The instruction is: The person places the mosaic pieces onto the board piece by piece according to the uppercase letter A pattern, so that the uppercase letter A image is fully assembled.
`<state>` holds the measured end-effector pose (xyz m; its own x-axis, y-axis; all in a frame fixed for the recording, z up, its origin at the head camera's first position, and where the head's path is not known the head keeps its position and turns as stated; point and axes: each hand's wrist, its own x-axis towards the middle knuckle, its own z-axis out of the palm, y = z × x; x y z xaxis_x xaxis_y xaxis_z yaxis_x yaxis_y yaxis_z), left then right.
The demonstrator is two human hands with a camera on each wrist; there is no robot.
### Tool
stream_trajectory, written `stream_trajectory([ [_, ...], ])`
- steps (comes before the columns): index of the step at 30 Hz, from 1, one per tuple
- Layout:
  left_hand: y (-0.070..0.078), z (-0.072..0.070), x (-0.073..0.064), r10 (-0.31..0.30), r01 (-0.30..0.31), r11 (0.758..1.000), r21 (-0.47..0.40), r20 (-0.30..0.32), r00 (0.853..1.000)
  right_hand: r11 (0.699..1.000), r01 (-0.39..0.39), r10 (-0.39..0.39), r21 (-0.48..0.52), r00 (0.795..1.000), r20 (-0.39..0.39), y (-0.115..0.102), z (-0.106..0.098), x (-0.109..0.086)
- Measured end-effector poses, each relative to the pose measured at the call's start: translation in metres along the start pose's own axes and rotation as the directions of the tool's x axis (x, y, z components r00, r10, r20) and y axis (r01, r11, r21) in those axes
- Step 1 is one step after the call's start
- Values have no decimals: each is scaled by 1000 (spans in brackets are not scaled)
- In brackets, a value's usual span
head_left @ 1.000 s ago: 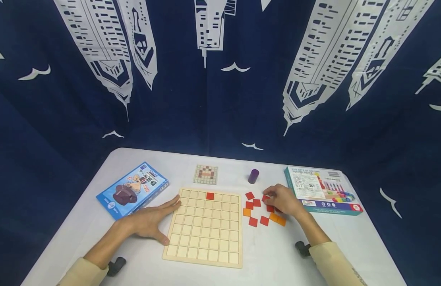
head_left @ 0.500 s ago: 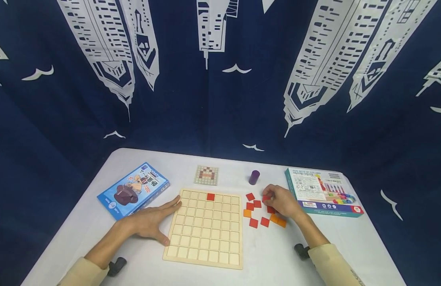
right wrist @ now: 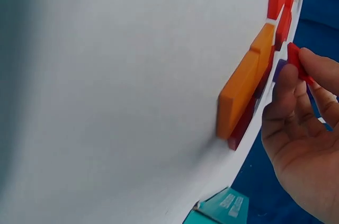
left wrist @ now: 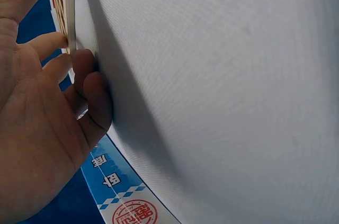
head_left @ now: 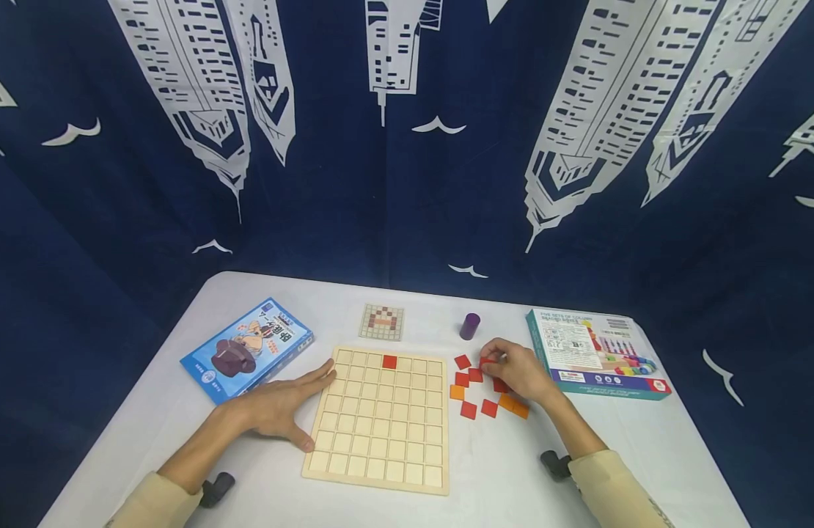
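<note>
Pinches a red square tile (right wrist: 297, 61) in the right grip (head_left: 519, 370) and touches the wooden grid board (head_left: 380, 425) with splayed left grip (head_left: 273, 409), likely for steadiness.

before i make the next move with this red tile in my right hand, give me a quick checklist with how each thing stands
1. Grip on the held red tile: ok, the right hand pinches it between thumb and finger.
2. Left hand at the board: ok, it touches the left edge.
3. Firmness of the left hand's hold: cannot tell.
4. Free cells: ok, only one placed red tile shows, in the far row.
5. Pattern card visible: ok, face up beyond the board.
6. No tiles between right hand and board: not ok, loose tiles, red and orange, lie there.
</note>
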<state>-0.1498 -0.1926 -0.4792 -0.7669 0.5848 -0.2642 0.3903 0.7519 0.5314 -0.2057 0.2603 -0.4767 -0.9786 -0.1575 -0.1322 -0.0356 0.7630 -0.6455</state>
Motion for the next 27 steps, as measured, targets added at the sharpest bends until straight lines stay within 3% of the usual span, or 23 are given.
stream_trajectory([
  [12, 0, -2, -1, 12, -12, 1000, 15, -9, 1000, 992, 5, -10, 124, 999, 38, -23, 14, 2],
  [20, 1, -2, 0, -3, 3, 1000, 6, -3, 1000, 986, 48, -59, 159, 996, 64, -42, 26, 7],
  [27, -1, -1, 1, -1, 1, 1000, 12, -4, 1000, 961, 88, -118, 260, 988, 102, -63, 36, 11],
])
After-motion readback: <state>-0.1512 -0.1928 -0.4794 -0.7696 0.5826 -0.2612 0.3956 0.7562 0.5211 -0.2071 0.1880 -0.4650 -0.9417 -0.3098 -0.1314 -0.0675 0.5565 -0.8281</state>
